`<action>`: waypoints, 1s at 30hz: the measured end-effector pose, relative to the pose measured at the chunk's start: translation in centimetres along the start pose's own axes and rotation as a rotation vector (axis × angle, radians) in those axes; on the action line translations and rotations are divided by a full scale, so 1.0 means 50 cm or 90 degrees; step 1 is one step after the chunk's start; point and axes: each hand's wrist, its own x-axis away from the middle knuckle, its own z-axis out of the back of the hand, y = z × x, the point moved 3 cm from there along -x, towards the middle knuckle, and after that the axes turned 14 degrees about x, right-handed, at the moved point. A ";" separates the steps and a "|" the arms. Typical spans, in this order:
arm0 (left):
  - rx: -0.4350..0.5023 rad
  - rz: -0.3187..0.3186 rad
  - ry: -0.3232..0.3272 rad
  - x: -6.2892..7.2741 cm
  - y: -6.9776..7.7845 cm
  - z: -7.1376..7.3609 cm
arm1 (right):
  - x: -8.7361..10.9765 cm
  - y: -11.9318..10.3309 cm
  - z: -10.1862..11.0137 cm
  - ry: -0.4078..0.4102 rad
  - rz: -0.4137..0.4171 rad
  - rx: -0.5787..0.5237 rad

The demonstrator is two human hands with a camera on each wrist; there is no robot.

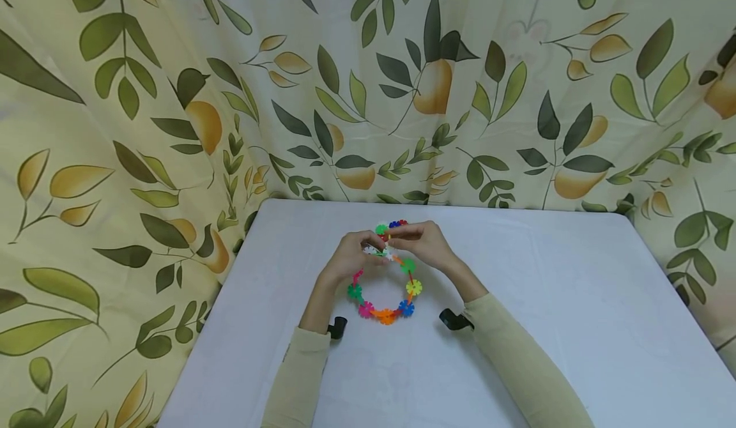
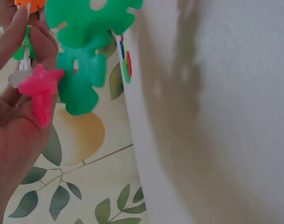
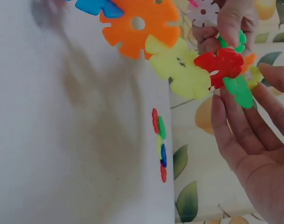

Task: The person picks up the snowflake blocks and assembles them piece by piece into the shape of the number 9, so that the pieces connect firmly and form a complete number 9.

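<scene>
A ring of colourful plastic snowflake discs, slotted edge to edge, hangs between both hands above the table. My left hand pinches a green snowflake disc at the ring's far side, beside a white disc. In the left wrist view, a pink disc stands near the left palm. My right hand faces it, pinching a small yellow snowflake disc between thumb and fingertips. Red and larger yellow discs are close to the right fingers.
Several loose snowflake discs lie in a row near the far edge of the white table. A leaf-patterned curtain hangs behind and to the left. Black wrist camera mounts stick out inward from the sleeves.
</scene>
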 end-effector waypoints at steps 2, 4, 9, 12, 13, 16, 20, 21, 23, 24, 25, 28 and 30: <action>-0.005 -0.006 0.002 0.001 0.000 -0.002 | 0.001 0.000 -0.002 0.003 -0.003 -0.001; -0.010 -0.008 0.004 0.002 0.000 -0.004 | 0.002 0.000 -0.004 0.006 -0.005 0.000; -0.058 -0.022 0.004 0.005 0.001 -0.006 | 0.004 0.001 -0.007 0.005 -0.002 0.004; -0.088 -0.043 -0.004 0.005 0.002 -0.007 | 0.005 0.001 -0.006 0.004 -0.003 0.000; -0.096 -0.052 -0.005 0.005 0.003 -0.006 | 0.005 0.002 -0.005 0.003 -0.002 -0.002; -0.110 -0.081 -0.008 0.006 0.007 -0.004 | 0.005 0.002 -0.003 0.005 -0.002 -0.007; -0.107 -0.095 -0.011 0.007 0.014 -0.004 | 0.004 0.001 0.001 0.006 -0.001 -0.015; -0.104 -0.094 -0.013 0.007 0.014 -0.004 | 0.004 0.001 0.002 0.007 -0.002 -0.018; -0.098 -0.089 -0.017 0.007 0.015 -0.006 | 0.005 0.000 0.004 0.011 -0.006 -0.022; -0.095 -0.086 -0.018 0.007 0.015 -0.007 | 0.005 0.001 0.004 0.013 -0.008 -0.023; -0.099 -0.086 -0.016 0.007 0.016 -0.008 | 0.005 0.001 0.005 0.015 -0.010 -0.024; -0.129 -0.085 -0.014 0.009 0.018 -0.011 | 0.006 0.007 0.005 0.013 -0.017 -0.033; -0.161 -0.098 -0.015 0.010 0.020 -0.014 | 0.005 0.011 0.003 0.008 -0.022 -0.042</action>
